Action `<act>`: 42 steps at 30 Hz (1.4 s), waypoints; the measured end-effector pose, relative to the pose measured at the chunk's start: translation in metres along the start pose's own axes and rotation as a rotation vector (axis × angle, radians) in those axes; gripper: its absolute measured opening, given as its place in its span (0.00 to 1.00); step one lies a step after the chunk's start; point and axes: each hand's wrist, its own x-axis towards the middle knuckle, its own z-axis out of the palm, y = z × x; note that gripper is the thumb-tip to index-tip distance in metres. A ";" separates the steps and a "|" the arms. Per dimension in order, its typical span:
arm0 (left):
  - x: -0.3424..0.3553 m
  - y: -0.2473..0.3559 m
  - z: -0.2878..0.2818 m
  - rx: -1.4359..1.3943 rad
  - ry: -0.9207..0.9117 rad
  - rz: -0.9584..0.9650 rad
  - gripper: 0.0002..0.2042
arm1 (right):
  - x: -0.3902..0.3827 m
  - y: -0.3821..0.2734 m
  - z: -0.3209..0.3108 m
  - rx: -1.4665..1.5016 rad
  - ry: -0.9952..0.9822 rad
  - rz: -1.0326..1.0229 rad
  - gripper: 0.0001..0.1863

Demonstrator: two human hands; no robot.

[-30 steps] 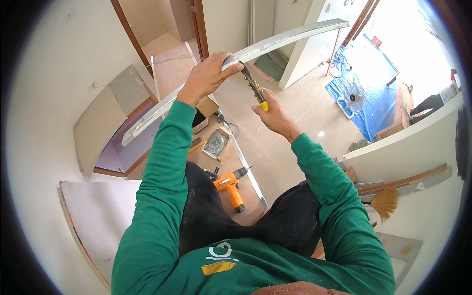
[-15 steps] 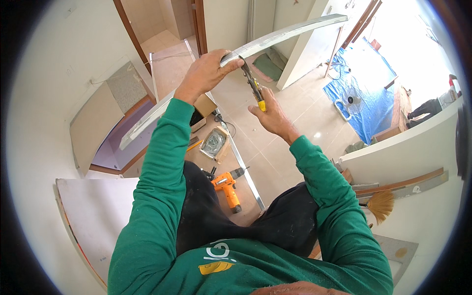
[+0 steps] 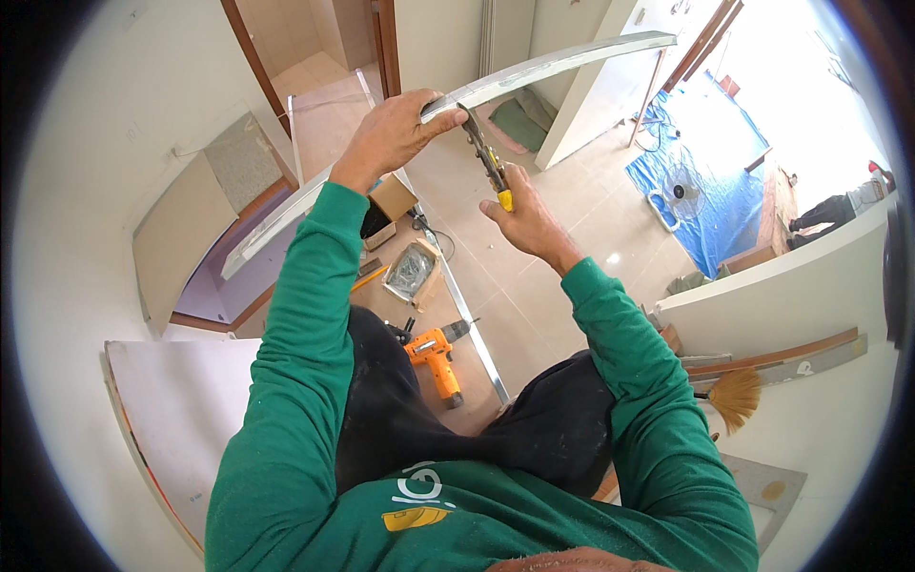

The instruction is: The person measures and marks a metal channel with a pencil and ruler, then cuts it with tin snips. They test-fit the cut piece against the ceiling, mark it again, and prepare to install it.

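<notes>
A long pale metal channel (image 3: 562,65) runs in front of me at chest height, passing behind my left forearm to the lower left. My left hand (image 3: 393,138) is closed around it near the middle, thumb pressed along its near side. In my right hand (image 3: 529,217) is a pair of tin snips (image 3: 486,157) with dark jaws and yellow-tipped handles. The jaws meet the channel's near edge right beside my left thumb; how far they are parted is hidden. On the floor between my legs lies an orange cordless drill (image 3: 438,360).
Beyond the drill are an open box of screws (image 3: 414,271), a cardboard box (image 3: 391,198) and a metal strip (image 3: 469,313) on tiles. A fan (image 3: 680,192) stands on blue tarp (image 3: 705,229); a person (image 3: 839,210) is at far right. A broom (image 3: 736,397) leans right, a board (image 3: 186,410) left.
My hands and the channel have shifted very slightly, the left hand a little to the left. The snips stay at the channel's edge, with both grips kept.
</notes>
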 end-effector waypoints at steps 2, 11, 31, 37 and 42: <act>-0.001 0.001 0.000 -0.009 0.013 0.017 0.37 | -0.002 -0.001 0.000 0.006 0.011 -0.030 0.30; 0.003 -0.010 0.003 0.041 0.008 0.014 0.38 | 0.000 -0.004 -0.004 -0.069 -0.041 0.018 0.33; 0.007 -0.006 0.008 0.103 0.004 -0.010 0.25 | 0.010 0.026 0.010 -0.030 0.093 0.050 0.16; 0.004 -0.012 0.014 -0.058 0.000 0.085 0.20 | 0.008 0.031 0.007 -0.020 0.161 -0.004 0.18; 0.009 -0.021 0.020 0.019 -0.024 0.010 0.23 | 0.012 0.032 0.000 -0.074 0.162 0.035 0.18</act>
